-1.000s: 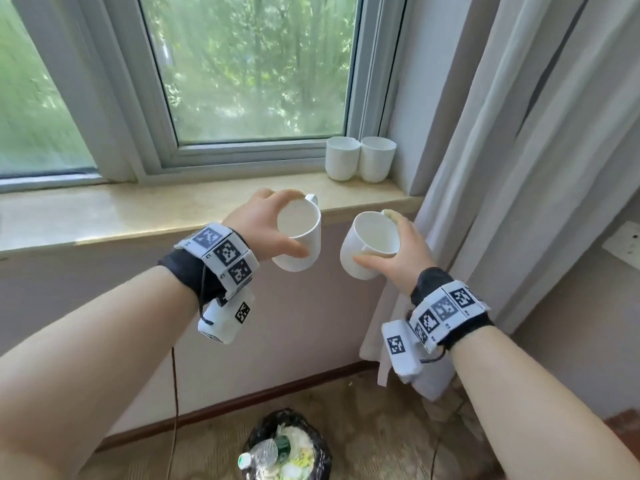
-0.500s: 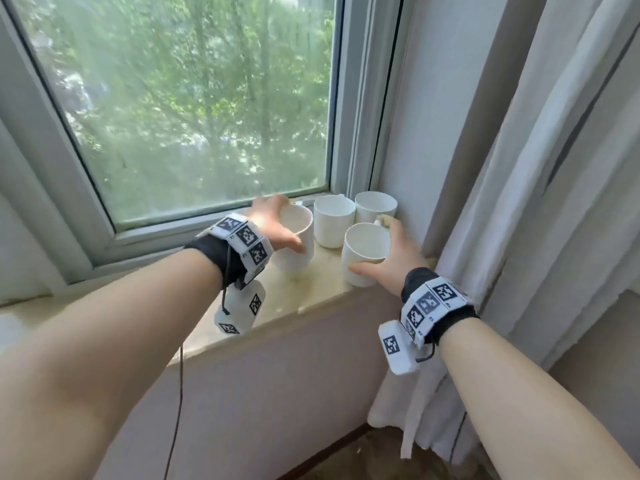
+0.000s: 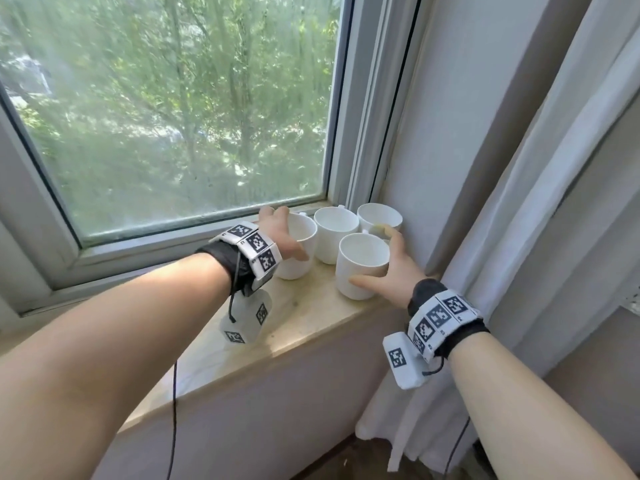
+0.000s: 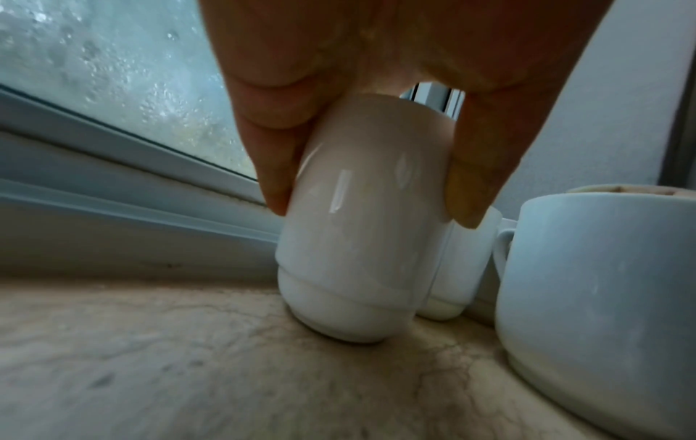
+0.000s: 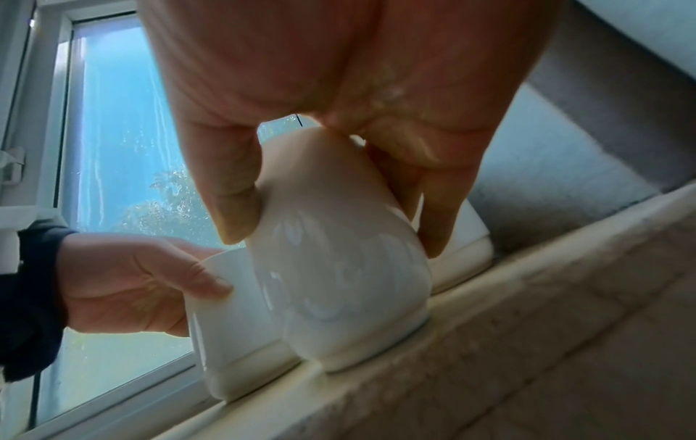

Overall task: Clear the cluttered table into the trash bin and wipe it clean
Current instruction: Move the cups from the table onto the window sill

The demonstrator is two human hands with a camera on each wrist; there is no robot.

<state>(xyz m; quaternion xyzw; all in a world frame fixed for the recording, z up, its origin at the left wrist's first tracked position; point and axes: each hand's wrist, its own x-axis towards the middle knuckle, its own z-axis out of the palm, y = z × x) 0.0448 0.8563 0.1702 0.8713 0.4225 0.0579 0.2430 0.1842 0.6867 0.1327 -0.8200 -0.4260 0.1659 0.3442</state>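
A: What is the surface looking like, and the room around it?

B: A pale, veined stone windowsill is running under a grey-framed window that is showing green trees outside. A light curtain is hanging at the right, beside the wall

A: And what is sitting on the sill?

B: Four white mugs are standing upright in the right corner, close together. Two are waiting at the back: one back mug near the glass, and a corner mug next to the wall

A: Where are the hands?

B: The left hand is wrapping round the left mug, with fingers on the window side and the thumb on the near side; the left wrist view is showing its base resting on the stone. The right hand is gripping the front mug, thumb across the near wall and fingers curling round the far side by the handle. That mug is also sitting on the sill, near its front edge, just beside the left mug
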